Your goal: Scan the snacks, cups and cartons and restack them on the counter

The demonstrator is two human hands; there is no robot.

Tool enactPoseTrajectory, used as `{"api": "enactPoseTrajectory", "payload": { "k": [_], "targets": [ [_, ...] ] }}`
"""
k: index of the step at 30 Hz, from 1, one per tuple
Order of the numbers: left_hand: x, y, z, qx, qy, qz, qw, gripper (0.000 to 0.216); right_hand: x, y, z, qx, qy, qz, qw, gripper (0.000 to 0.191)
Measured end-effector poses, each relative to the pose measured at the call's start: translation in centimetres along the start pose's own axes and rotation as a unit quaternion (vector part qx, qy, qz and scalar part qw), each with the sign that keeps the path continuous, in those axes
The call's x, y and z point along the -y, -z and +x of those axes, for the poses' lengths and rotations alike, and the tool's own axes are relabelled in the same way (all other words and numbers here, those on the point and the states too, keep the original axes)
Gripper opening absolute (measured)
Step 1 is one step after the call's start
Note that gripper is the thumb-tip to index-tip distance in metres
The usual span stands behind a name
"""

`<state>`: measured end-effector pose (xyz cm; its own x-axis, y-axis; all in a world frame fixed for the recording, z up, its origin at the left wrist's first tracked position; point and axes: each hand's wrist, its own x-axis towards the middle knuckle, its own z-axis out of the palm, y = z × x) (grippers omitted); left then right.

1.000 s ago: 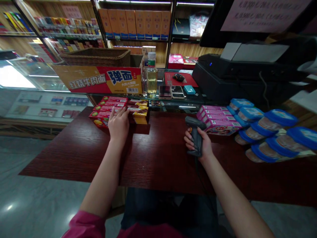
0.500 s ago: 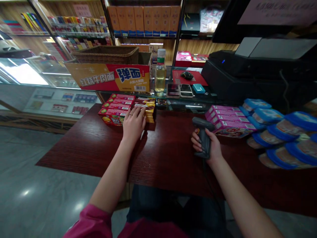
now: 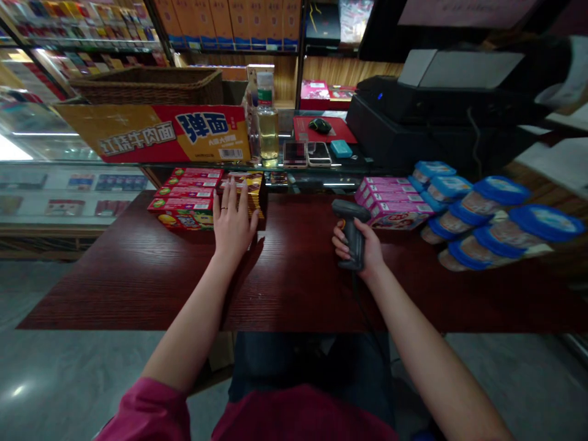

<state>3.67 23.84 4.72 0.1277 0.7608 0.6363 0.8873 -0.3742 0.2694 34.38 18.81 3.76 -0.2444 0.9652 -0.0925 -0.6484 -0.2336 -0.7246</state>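
Observation:
My left hand (image 3: pixel 233 223) lies with fingers stretched out over a group of brown-and-yellow snack boxes (image 3: pixel 255 190), partly covering them. Against these boxes, on their left, sit several red boxes (image 3: pixel 187 197) in a row. In my right hand (image 3: pixel 370 248) is a dark grey barcode scanner (image 3: pixel 353 236), gripped by its handle, with its head pointing left and its cable hanging down over the counter edge. Just beyond the scanner stand several pink boxes (image 3: pixel 392 202) side by side.
Blue-lidded tubs (image 3: pixel 487 239) are stacked at the right of the dark wooden counter (image 3: pixel 285 275). Behind it are a noodle carton (image 3: pixel 156 135) with a wicker basket, a bottle (image 3: pixel 268 128), two phones, a mouse (image 3: pixel 320 125) and a black printer-like machine (image 3: pixel 413 104).
The view has turned to the right, so everything appears shifted left. My left hand's fingers are now more spread on the boxes. The scanner remains in my right hand.

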Motion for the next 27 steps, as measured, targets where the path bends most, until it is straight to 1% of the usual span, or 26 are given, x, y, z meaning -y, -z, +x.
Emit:
{"api": "enactPoseTrajectory", "payload": {
  "k": [2, 5, 7, 8, 10, 12, 15, 17, 19, 22, 27],
  "targets": [
    [-2.0, -0.6, -0.5, 0.015, -0.052, -0.012, 0.998, 0.07, 0.4, 0.1, -0.5, 0.002, 0.023, 0.0, 1.0, 0.026],
    [-5.8, -2.2, -1.4, 0.077, -0.171, -0.048, 0.981, 0.066, 1.0, 0.8, -1.8, 0.005, 0.052, -0.004, 0.999, 0.028],
    [-8.5, -4.0, -1.5, 0.113, -0.237, -0.078, 0.962, 0.064, 1.3, 1.8, -3.1, -0.001, 0.069, -0.004, 0.998, 0.028],
    [-9.9, -5.1, -1.3, 0.126, -0.26, -0.096, 0.953, 0.064, 1.5, 2.4, -3.8, -0.008, 0.078, -0.004, 0.997, 0.028],
    [-12.9, -7.6, -0.7, 0.137, -0.28, -0.141, 0.94, 0.066, 1.9, 3.7, -5.5, -0.029, 0.1, -0.006, 0.995, 0.028],
    [-15.9, -10.1, 0.3, 0.132, -0.272, -0.192, 0.934, 0.069, 2.4, 5.1, -7.1, -0.053, 0.12, -0.008, 0.991, 0.029],
    [-20.4, -13.4, 1.7, 0.107, -0.219, -0.261, 0.934, 0.071, 3.3, 7.0, -9.3, -0.092, 0.157, -0.011, 0.983, 0.031],
    [-22.8, -14.9, 2.3, 0.089, -0.17, -0.287, 0.939, 0.069, 3.9, 7.8, -10.2, -0.122, 0.186, -0.009, 0.975, 0.03],
    [-24.4, -15.8, 2.7, 0.079, -0.135, -0.289, 0.944, 0.065, 4.2, 8.3, -10.6, -0.151, 0.209, -0.003, 0.966, 0.03],
    [-25.1, -16.2, 2.9, 0.074, -0.127, -0.265, 0.953, 0.058, 4.3, 8.5, -10.6, -0.17, 0.21, 0.011, 0.963, 0.028],
    [-24.1, -16.2, 2.6, 0.067, -0.139, -0.242, 0.958, 0.046, 4.3, 8.4, -10.1, -0.158, 0.184, 0.019, 0.97, 0.024]
  ]
}}
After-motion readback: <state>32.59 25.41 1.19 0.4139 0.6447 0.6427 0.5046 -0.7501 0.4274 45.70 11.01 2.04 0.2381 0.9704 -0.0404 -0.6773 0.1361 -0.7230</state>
